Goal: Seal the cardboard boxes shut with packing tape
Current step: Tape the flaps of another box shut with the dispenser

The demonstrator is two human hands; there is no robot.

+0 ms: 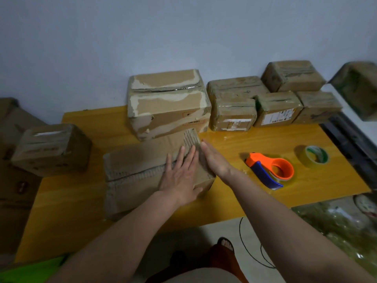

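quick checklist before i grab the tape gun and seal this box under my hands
1. Flaps closed on the long brown cardboard box: ok, both top flaps lie flat and meet at a centre seam.
2. Box held steady: ok, the left hand presses flat on its top and the right hand lies against its right end.
3. Orange and blue tape dispenser within reach: ok, it lies on the yellow table just right of the box.
4. Tape loaded in the dispenser: cannot tell.
5. A hand free for the dispenser: not ok, both are on the box.
6. Spare roll of clear tape: ok, on the table beyond the dispenser.
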